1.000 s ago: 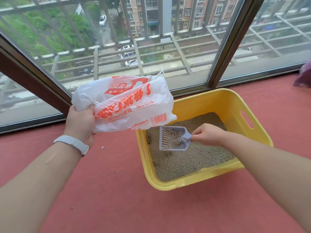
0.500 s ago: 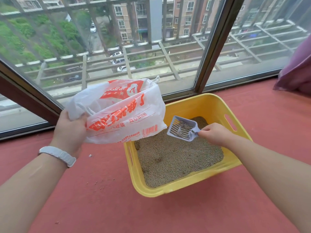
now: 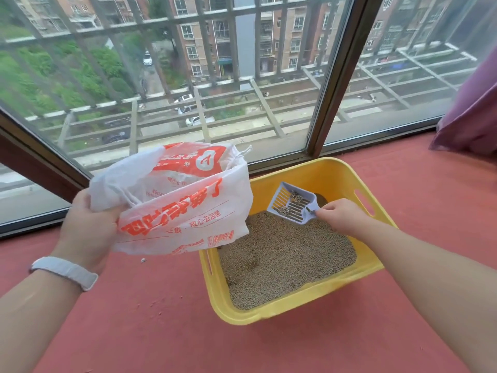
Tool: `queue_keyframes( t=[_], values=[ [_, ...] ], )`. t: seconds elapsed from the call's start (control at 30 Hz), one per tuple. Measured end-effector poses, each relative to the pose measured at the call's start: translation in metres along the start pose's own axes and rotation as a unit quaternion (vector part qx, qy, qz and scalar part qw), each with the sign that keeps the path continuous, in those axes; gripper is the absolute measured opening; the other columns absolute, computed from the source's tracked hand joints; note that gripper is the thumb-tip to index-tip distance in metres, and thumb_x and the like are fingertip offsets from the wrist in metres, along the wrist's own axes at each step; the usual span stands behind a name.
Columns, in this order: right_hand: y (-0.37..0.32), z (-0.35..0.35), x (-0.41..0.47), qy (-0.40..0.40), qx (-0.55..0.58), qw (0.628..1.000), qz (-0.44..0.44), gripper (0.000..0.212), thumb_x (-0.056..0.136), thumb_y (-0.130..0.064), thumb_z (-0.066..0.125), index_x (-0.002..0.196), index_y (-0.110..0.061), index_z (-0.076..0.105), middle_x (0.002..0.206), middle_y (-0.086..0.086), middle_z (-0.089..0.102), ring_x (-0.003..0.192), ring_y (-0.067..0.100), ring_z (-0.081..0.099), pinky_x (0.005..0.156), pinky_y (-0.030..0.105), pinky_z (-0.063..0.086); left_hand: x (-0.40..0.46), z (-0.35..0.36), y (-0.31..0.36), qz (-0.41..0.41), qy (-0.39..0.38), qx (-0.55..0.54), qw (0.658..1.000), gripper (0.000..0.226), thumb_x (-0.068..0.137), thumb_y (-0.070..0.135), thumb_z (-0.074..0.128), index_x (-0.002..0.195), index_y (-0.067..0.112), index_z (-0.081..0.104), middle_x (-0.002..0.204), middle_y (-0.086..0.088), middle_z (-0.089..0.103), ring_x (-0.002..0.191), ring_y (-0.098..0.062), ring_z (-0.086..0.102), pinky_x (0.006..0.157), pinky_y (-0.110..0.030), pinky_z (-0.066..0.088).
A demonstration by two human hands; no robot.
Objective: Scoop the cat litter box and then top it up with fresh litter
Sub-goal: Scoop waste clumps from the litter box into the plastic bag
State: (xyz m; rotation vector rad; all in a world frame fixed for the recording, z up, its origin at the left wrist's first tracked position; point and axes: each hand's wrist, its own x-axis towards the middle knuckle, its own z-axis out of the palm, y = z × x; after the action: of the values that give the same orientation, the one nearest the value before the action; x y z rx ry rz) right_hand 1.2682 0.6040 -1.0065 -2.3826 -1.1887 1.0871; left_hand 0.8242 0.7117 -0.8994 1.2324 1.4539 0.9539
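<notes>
A yellow rectangular plastic litter box [image 3: 320, 173] with slotted handles was set on the red floor [image 3: 161, 332], close to the window frame [image 3: 336, 76] at the floor's far edge. It was filled with tan granular litter [image 3: 285, 259]. A pale lilac slotted plastic scoop [image 3: 293, 203] was held above the far end of the box, raised clear of the litter and tilted, with a few grey clumps [image 3: 294, 196] lying on its slats. Its short handle was pinched by the curled fingers of the right hand [image 3: 340, 215]. A white plastic bag with orange printing [image 3: 177, 203] was gripped at its gathered edge by the left hand [image 3: 88, 230], its mouth held open above the box's near-left corner, just beside the scoop. A white band [image 3: 64, 271] was worn on the left wrist. A purple cloth [image 3: 473, 117] was seen at the floor's right edge.
</notes>
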Motion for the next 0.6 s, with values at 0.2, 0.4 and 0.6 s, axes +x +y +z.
queue_keyframes(
  t=[0.2,0.4,0.6],
  values=[
    [-0.015,-0.012,-0.005,-0.023,0.023,0.999,-0.027,0.038,0.082,-0.042,0.060,0.053,-0.021,0.045,0.053,0.002,0.042,0.054,0.020,0.044,0.059,0.030,0.033,-0.007,0.003,0.000,-0.012,-0.035,0.023,0.999,0.054,0.068,-0.010,0.075,0.117,-0.009,0.053,0.100,-0.020,0.068,0.083,-0.030,0.066,0.068,-0.041,0.056],
    [-0.062,-0.039,-0.013,-0.001,0.030,0.995,-0.091,0.052,0.080,-0.053,0.060,0.067,-0.002,0.055,0.053,0.005,0.050,0.053,0.020,0.048,0.058,0.032,0.039,-0.012,0.007,-0.005,-0.033,-0.033,0.090,0.995,0.051,0.061,-0.005,0.069,0.110,0.006,0.061,0.106,-0.026,0.068,0.080,-0.030,0.066,0.061,-0.042,0.055],
    [-0.135,-0.051,-0.039,0.023,-0.023,0.985,-0.167,0.047,0.088,-0.049,0.056,0.063,-0.010,0.052,0.057,0.007,0.056,0.054,0.021,0.049,0.058,0.031,0.040,-0.027,0.016,-0.004,-0.025,0.033,0.195,0.980,0.038,0.074,-0.005,0.060,0.093,0.028,0.060,0.089,0.001,0.068,0.086,-0.030,0.064,0.072,-0.040,0.052]
  ],
)
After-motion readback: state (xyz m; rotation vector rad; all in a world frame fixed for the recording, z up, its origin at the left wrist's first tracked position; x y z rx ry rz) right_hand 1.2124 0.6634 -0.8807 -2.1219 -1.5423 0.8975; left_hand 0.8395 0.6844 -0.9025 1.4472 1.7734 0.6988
